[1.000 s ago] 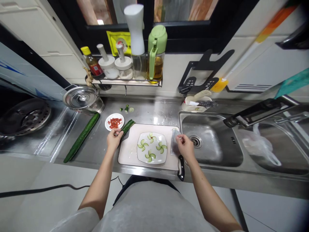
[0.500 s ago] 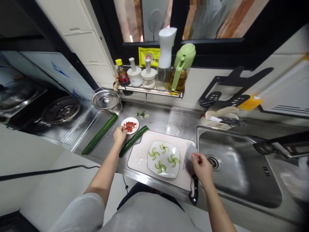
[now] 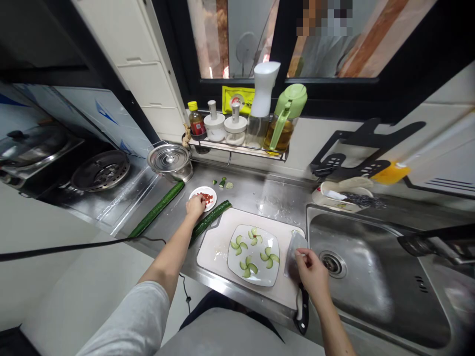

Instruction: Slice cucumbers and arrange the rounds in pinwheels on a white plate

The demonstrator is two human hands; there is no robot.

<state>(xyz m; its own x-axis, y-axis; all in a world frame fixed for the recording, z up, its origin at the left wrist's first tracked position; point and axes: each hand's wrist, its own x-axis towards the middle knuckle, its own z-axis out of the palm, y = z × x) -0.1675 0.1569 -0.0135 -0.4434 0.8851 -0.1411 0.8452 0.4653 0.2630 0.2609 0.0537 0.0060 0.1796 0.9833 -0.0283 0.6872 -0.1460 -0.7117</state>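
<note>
My left hand (image 3: 196, 205) reaches over a small white dish (image 3: 213, 201) of chopped red pieces (image 3: 208, 198), its fingers pinched together at the pile. What the fingertips hold is hidden. My right hand (image 3: 313, 272) hovers by the cleaver (image 3: 295, 252), thumb and fingers closed together; anything between them is too small to make out. The cleaver lies on the right of the white cutting board (image 3: 212, 254), its black handle over the counter edge. On the board sits a white square plate (image 3: 253, 250) bearing cucumber slices (image 3: 248, 267) arranged in several pinwheels. The rear pinwheel has a red speck at its centre.
Whole cucumbers lie left of the board (image 3: 211, 220) and nearer the stove (image 3: 158, 210). Cucumber scraps (image 3: 222, 183) rest behind the dish. A lidded steel pot (image 3: 170, 163) stands back left, a condiment rack (image 3: 237, 148) hangs behind, and a sink (image 3: 356, 267) is at the right.
My left hand has moved from the dish's near edge onto the red pieces. My right hand stays by the cleaver. The whole view has shifted slightly.
</note>
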